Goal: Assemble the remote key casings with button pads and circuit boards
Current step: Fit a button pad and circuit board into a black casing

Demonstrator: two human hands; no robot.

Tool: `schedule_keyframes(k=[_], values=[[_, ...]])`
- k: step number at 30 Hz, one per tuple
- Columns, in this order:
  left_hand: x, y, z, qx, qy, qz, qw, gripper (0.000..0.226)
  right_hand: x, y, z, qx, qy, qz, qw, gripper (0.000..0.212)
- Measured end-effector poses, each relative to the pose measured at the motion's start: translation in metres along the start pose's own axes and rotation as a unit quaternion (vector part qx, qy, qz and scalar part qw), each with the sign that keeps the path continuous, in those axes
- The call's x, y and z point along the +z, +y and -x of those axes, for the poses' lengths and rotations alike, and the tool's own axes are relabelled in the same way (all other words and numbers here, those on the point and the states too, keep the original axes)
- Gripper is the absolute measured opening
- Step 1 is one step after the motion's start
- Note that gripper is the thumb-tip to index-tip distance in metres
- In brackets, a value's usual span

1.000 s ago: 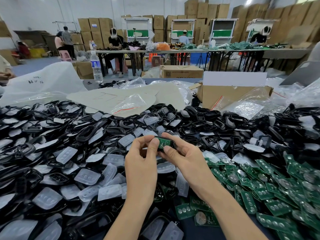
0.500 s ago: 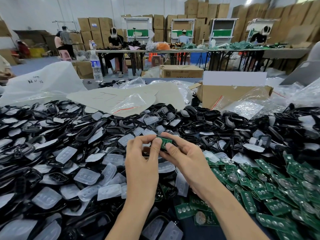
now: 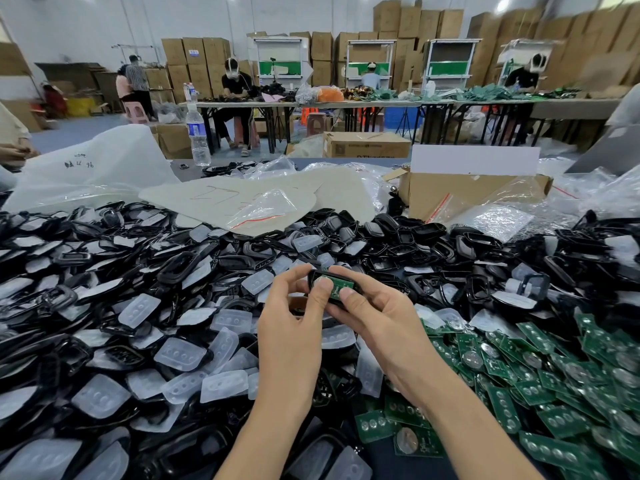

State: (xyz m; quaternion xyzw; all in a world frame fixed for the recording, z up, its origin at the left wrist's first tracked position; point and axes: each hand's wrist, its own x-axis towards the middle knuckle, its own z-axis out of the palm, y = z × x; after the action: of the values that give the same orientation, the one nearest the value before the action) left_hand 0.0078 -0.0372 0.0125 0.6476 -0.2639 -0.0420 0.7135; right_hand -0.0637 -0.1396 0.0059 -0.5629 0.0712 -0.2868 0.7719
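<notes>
Both my hands hold one black key casing (image 3: 313, 277) over the middle of the table. A green circuit board (image 3: 335, 287) lies inside it, face up. My left hand (image 3: 294, 320) grips the casing's left end, its thumb pressing on the board. My right hand (image 3: 372, 315) grips the right end, thumb on the board as well. Around them lie heaps of black casings (image 3: 221, 261), translucent button pads (image 3: 180, 355) on the left and green circuit boards (image 3: 554, 372) on the right.
Behind the heaps lie flat plastic bags (image 3: 242, 199), an open cardboard box (image 3: 460, 199) at the back right and a water bottle (image 3: 198, 136) at the back left. Other people sit at tables farther off, before stacked cartons.
The casing with the board has tilted toward me, so the board's face shows. Both thumbs now press on the board. My hands stay in nearly the same place.
</notes>
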Motion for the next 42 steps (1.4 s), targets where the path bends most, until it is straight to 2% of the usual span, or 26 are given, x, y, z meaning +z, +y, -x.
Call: schedule_keyframes(k=[10, 16, 24, 29, 34, 42], values=[[-0.004, -0.003, 0.002, 0.137, -0.021, -0.166, 0.976, 0.012, 0.000, -0.005, 0.002, 0.007, 0.026, -0.017, 0.999, 0.029], [-0.004, -0.006, 0.004, 0.180, -0.021, -0.234, 0.955, 0.024, 0.001, -0.005, 0.002, 0.001, 0.033, 0.001, 0.999, 0.029], [-0.003, -0.007, 0.001, 0.128, -0.006, -0.173, 0.976, 0.012, 0.001, -0.004, 0.002, -0.004, 0.021, 0.021, 1.000, 0.029], [-0.001, -0.007, 0.001, 0.099, 0.010, -0.122, 0.988, 0.021, 0.002, -0.005, 0.002, -0.004, 0.017, -0.003, 1.000, 0.027], [0.000, -0.003, 0.000, 0.027, 0.042, -0.007, 0.999, 0.014, 0.002, -0.004, 0.001, 0.000, 0.056, 0.002, 0.998, 0.024], [-0.003, 0.003, -0.003, 0.026, 0.045, 0.067, 0.996, 0.011, -0.002, -0.009, 0.002, 0.008, 0.101, 0.039, 0.994, 0.019]])
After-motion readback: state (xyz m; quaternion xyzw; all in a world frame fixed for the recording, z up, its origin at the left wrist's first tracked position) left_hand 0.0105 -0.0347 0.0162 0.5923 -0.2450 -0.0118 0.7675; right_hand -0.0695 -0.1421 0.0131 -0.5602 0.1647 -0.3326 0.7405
